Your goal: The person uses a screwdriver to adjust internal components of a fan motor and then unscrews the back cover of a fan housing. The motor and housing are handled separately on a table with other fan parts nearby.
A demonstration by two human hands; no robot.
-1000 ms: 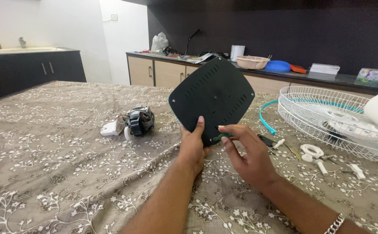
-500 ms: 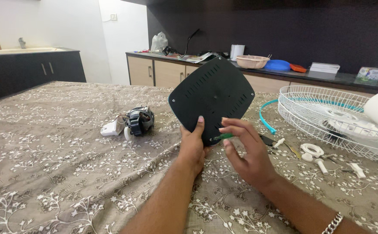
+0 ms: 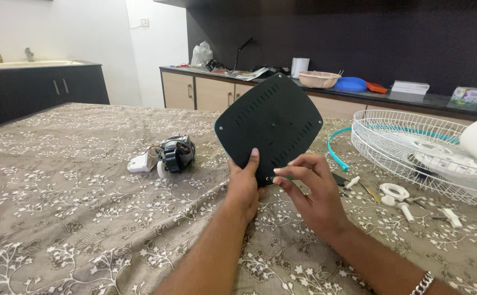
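A flat black plate [image 3: 269, 124], matt plastic by its look, is held upright above the counter [image 3: 58, 218], turned on a corner like a diamond with rounded corners. Its face is toward the camera and shows rows of short slots and a few small holes near the corners. It has no clear long axis; one corner points up, one down into the hands.

The left hand [image 3: 244, 186] grips the lower corner, thumb pressed flat on the face, the other fingers hidden behind. The right hand [image 3: 312, 191] has thumb and forefinger pinched together at the plate's bottom tip, touching it; whether something small sits between them cannot be told.

The counter is covered with a brown cloth printed with white flowers. Left of the plate lies a motor [image 3: 175, 154], dark metal with a white plastic piece beside it. To the right rests a round white wire grille [image 3: 408, 142], with a curved teal strip [image 3: 337, 150] just beside it and small white parts [image 3: 394, 191] scattered near.
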